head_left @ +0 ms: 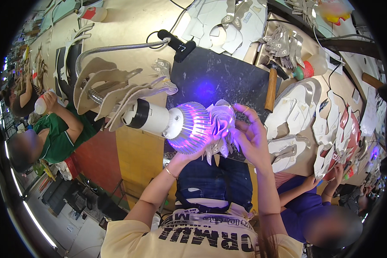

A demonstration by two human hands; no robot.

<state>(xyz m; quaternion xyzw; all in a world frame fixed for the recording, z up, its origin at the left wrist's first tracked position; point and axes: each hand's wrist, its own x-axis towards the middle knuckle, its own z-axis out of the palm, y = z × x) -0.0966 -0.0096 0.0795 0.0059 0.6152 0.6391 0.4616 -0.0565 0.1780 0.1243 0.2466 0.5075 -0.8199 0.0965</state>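
A bundle of layered shoe-upper pieces (pixel 221 122) glows violet under a lamp with a ribbed metal housing (pixel 189 129). My right hand (pixel 250 135) is closed on the bundle's right side, thumb and fingers pinching its edges. From the lower left, my left hand (pixel 189 155) reaches to the bundle's near left side and grips it; the lamp covers most of its fingers. Pale tips of the pieces hang down between my hands. The lamp's white neck and black collar (pixel 140 114) point left, joined to a flexible metal gooseneck (pixel 116 47).
Beneath my hands lies a dark mat (pixel 228 73). Curved pale shoe pieces (pixel 112 86) stand at the left. A wooden-handled hammer (pixel 271 88), a bottle (pixel 307 69) and white cut pieces (pixel 294 107) lie right. Co-workers sit left in green (pixel 60 135) and right in purple (pixel 298 202).
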